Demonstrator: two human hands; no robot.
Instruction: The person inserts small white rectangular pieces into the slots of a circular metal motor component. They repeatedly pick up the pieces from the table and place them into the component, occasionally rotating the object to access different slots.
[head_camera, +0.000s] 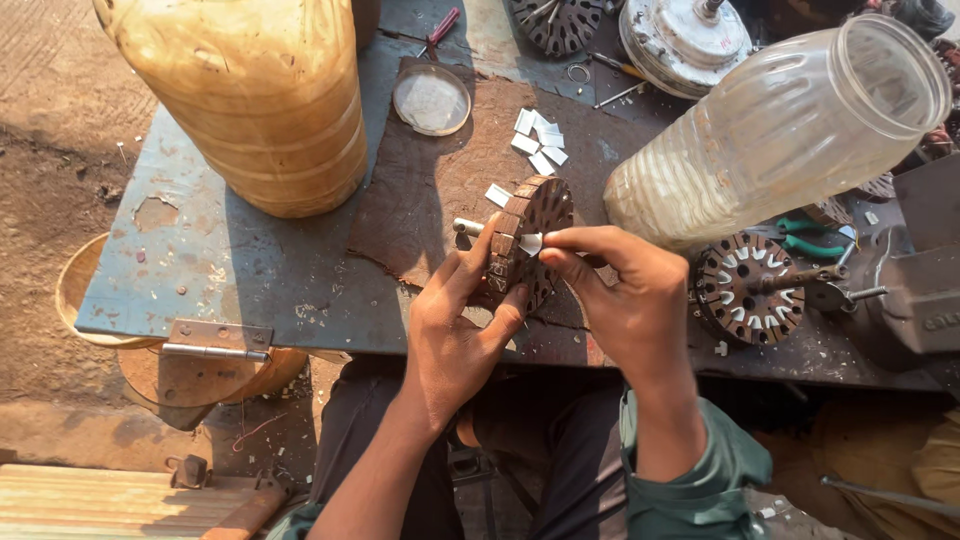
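Observation:
My left hand (455, 320) grips a round slotted motor core (530, 235) on a short shaft, held on edge above the front of the bench. My right hand (615, 290) pinches a small white paper slip (531, 244) against the core's slotted rim. Several more white slips (540, 140) lie loose on a dark brown mat (430, 190) just beyond the core.
A blue metal bench (190, 260) holds a large yellowish jar (260, 90), a round lid (431, 99), a clear plastic jar lying on its side (780, 130), a second core with white slips (750, 288), a vise (920, 290) and a motor housing (685, 35).

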